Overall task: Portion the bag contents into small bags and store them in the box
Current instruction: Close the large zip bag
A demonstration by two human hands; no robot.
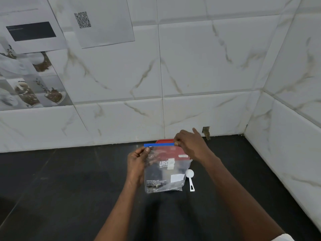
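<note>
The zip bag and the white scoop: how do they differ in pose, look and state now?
The zip bag is held upright, the left hand and right hand pinching its blue top strip; the white scoop lies flat on the dark counter, untouched. The zip bag is clear with print; the white scoop is opaque. The zip bag is much larger. Both are near the red-lidded box.

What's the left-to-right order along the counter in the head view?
left hand → zip bag → white spoon. Left out: red-lidded box, behind the bag, and right hand, pinching the bag's blue strip.
</note>
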